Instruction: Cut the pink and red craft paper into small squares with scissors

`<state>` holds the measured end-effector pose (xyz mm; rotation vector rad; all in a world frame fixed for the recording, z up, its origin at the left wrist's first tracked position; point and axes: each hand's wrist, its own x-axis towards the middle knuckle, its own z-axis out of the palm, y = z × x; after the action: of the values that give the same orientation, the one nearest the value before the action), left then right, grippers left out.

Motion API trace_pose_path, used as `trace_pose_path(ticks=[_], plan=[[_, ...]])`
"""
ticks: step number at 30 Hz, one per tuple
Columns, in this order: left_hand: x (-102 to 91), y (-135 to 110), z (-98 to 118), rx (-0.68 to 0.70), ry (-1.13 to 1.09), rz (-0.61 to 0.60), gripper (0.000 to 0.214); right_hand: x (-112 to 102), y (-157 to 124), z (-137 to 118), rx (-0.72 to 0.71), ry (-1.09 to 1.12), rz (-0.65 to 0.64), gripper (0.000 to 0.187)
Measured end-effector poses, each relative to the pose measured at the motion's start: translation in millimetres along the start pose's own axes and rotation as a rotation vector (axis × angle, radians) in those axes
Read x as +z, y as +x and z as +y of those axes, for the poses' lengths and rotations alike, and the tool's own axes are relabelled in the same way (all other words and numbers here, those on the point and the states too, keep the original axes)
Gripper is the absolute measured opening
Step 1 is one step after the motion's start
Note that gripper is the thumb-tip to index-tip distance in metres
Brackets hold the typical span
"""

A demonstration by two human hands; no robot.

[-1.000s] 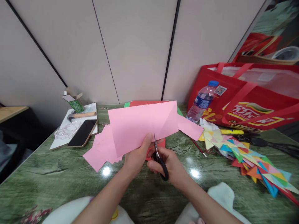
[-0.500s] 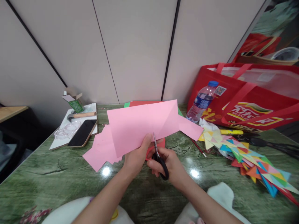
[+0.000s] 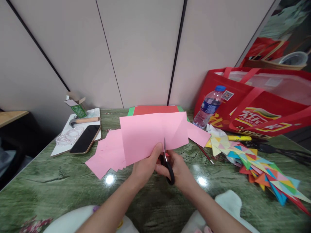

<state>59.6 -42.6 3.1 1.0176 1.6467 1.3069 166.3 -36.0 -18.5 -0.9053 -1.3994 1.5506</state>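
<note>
My left hand [image 3: 145, 166] pinches the lower edge of a folded pink paper sheet [image 3: 150, 134], held up above the green marble table [image 3: 48, 187]. My right hand [image 3: 179, 171] grips black-handled scissors [image 3: 167, 161]. Their blades point up into the sheet's lower edge, just right of my left thumb. More pink paper pieces [image 3: 107, 153] lie on the table behind and left of the held sheet, and another pink piece [image 3: 198, 134] lies to its right.
A stack of red and green paper [image 3: 155, 109] lies by the wall. At left sit a phone [image 3: 85, 139], a hammer [image 3: 84, 120], beads and a small box [image 3: 76, 105]. At right are a water bottle [image 3: 209, 106], a red bag [image 3: 262, 103] and colourful folded paper [image 3: 257, 165].
The pink sheet and both hands shifted slightly right and lower in view, and the scissor blades now reach a little deeper into the sheet's lower edge.
</note>
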Motion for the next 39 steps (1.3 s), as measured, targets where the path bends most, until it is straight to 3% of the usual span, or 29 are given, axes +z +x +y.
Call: trace_pose_path(ticks=[24,39], plan=[[0.3,-0.9,-5.5,-0.025,-0.044,-0.126,0.036,2.4,-1.1,-5.9,0.038,0.018,0.022,0.04],[0.4,0.6,-7.2,0.01,-0.122,-0.021,0.033,1.4,-0.8,-1.6,0.075,-0.013,0.055,0.037]])
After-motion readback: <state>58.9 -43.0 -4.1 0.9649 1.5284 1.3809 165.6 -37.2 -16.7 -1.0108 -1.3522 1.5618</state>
